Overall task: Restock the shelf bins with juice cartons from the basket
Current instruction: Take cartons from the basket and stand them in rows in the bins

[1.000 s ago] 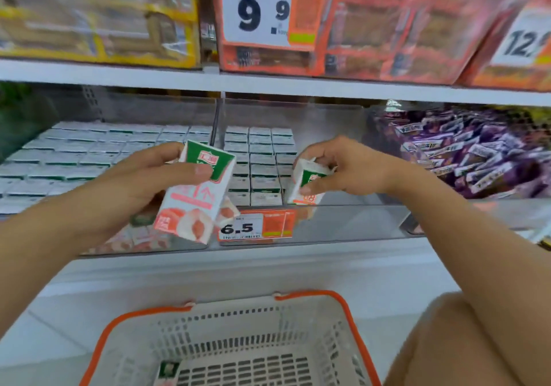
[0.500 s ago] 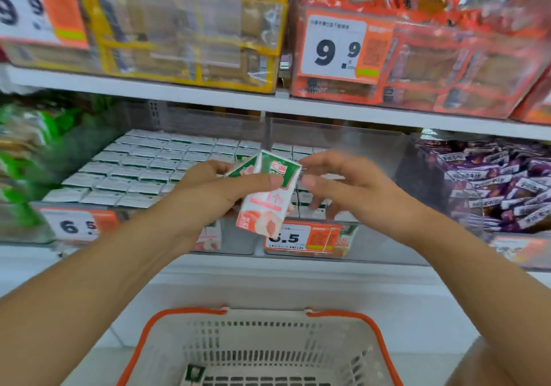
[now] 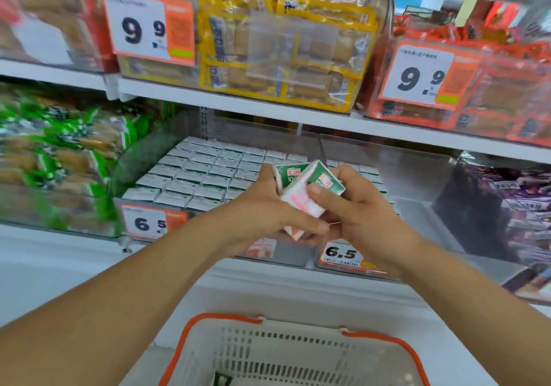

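- Since half a second earlier, the right hand [image 3: 354, 206] has been brought onto the tilted front carton [image 3: 310, 194].
- Shelf bin [image 3: 208, 173]: filled with cartons.
- Basket [image 3: 286, 353]: shown below.
- Left hand [image 3: 268, 209]: two cartons are grasped.

Shop aisle, grocery type: white shelves [image 3: 268, 108] stacked with packaged snacks [image 3: 283, 48], clear bins [image 3: 387, 159] of cartons [image 3: 193, 173], orange price tags [image 3: 152, 27] reading 9.9 and 6.5, shopping basket [image 3: 286, 353] on the floor below.
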